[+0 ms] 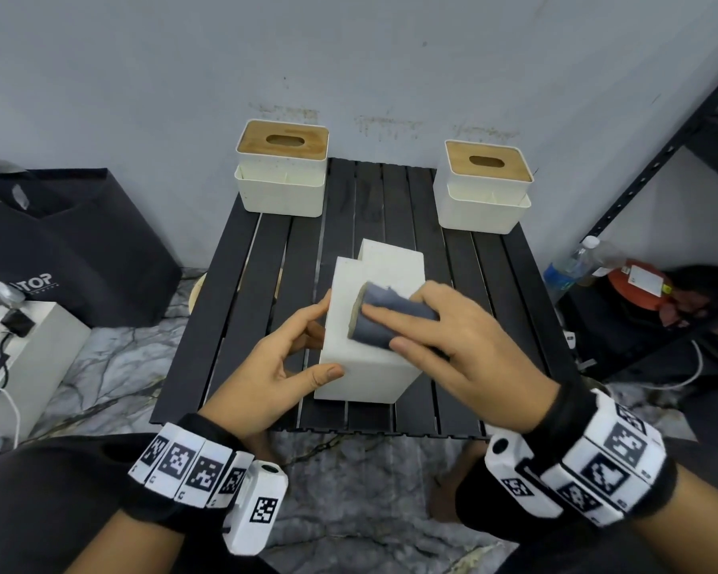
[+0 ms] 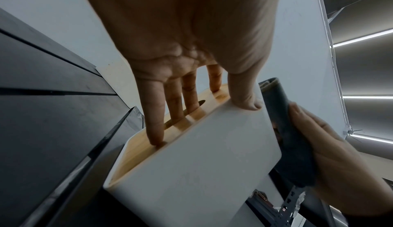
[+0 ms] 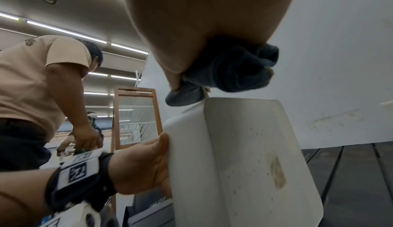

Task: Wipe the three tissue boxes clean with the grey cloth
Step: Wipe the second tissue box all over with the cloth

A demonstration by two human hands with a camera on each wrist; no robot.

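Note:
A white tissue box point(image 1: 369, 366) with a wooden lid point(image 2: 185, 123) lies turned on its side at the middle of the black slatted table point(image 1: 241, 325). My left hand point(image 1: 295, 350) grips it, fingers point(image 2: 155, 121) on the lid and thumb point(image 2: 244, 99) on the near face. My right hand point(image 1: 452, 345) holds the folded grey cloth point(image 1: 390, 321) and presses it on the box's upturned face. The box's side shows brown stains point(image 3: 276, 171). Two more tissue boxes stand upright at the back left point(image 1: 282, 176) and back right point(image 1: 486, 188).
A black bag point(image 1: 79, 250) and a white case point(image 1: 26, 358) sit on the floor to the left. A black metal shelf point(image 1: 660, 159), a water bottle point(image 1: 573, 263) and a red object point(image 1: 639, 283) stand to the right. Another person point(image 3: 42, 79) is behind on the left.

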